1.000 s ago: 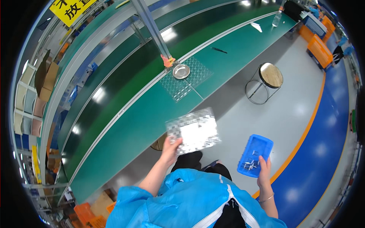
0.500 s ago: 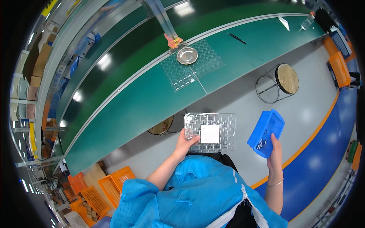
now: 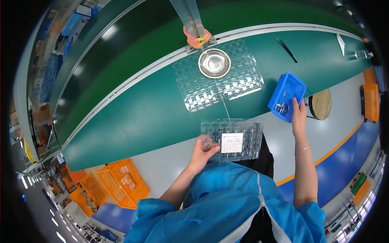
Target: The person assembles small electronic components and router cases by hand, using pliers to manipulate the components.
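My left hand grips a clear plastic blister tray by its left edge, thumb on top. A white label with writing lies on that tray, which is held between my body and the bench. My right hand is closed on the near right wall of a blue plastic bin, tilted over the bench's front edge. Several small shiny metal parts sit in the bin's lower end. On the green bench a round steel dish rests on clear plastic trays.
A metal post with pink and yellow wrapping stands behind the dish. Farther right are a slim black tool, a white paper and a clear bottle. A round stool and orange crates stand on the floor.
I have come closer to the bench. The blue bin, in my right hand, has moved from over the floor to the bench's edge. My left hand still holds the tray.
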Demonstrator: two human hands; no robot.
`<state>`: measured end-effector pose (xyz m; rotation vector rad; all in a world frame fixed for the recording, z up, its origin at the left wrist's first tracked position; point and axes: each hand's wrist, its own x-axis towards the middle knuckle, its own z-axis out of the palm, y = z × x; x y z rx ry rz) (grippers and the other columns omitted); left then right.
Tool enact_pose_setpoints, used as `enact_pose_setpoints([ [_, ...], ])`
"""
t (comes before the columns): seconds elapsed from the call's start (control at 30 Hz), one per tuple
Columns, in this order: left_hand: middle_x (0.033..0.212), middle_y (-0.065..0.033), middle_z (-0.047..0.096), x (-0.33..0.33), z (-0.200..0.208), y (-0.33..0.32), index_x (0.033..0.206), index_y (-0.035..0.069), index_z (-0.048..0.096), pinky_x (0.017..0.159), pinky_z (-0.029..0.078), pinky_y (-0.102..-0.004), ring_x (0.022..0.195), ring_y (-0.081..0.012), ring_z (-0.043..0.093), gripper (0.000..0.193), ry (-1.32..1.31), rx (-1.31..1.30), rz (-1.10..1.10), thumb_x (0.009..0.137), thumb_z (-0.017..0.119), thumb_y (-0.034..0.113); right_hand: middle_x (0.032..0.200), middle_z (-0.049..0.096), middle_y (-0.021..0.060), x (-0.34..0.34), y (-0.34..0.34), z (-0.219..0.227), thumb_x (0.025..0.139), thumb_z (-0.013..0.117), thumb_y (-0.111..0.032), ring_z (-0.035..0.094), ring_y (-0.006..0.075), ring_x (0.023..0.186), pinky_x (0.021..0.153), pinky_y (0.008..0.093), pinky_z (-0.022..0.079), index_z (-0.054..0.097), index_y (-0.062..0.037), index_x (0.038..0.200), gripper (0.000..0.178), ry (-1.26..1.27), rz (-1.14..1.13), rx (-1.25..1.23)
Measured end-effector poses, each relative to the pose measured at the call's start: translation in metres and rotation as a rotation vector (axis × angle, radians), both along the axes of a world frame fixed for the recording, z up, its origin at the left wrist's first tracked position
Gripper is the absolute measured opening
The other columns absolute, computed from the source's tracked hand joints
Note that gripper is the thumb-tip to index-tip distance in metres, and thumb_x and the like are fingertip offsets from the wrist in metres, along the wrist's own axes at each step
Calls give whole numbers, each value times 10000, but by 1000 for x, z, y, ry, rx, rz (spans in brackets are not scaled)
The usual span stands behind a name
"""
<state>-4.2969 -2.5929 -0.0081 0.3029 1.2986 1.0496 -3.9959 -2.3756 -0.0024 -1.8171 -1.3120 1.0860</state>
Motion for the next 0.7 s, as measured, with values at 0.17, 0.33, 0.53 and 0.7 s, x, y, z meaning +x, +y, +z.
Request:
enact_pose_setpoints([
  [0.17, 1015, -100, 610, 6, 5, 6, 1127, 56, 400, 848, 503, -290, 1000, -175, 622, 377, -19, -16, 42, 852, 644, -30, 1091, 614, 152, 1, 58, -35, 939, 554, -283, 577, 258, 997, 904, 340, 427, 539, 14, 1167, 375, -310, 68, -50],
  [0.33, 1019, -110, 632, 13, 2, -19, 1178, 48, 392, 856, 501, -318, 987, -177, 627, 454, -5, -72, 155, 831, 683, 13, 1126, 577, 183, -50, 67, -14, 891, 629, -225, 562, 301, 1022, 899, 365, 436, 539, -7, 1157, 355, -460, 66, 436],
  [0.53, 1024, -72, 600, 12, 0, -36, 1156, 70, 419, 856, 498, -303, 1008, -164, 611, 405, 34, -132, 280, 843, 667, 5, 908, 643, 167, -182, 98, 9, 874, 627, -283, 643, 332, 791, 742, 415, 508, 564, -29, 1103, 347, -331, 635, 269],
  [0.7, 1102, -33, 591, -46, -7, -62, 1238, 123, 439, 867, 484, -324, 1020, -153, 581, 437, 107, -65, 746, 869, 672, 98, 777, 676, 167, -212, 128, -36, 854, 602, -295, 670, 339, 799, 738, 413, 516, 601, -22, 1009, 314, -398, 761, 106],
])
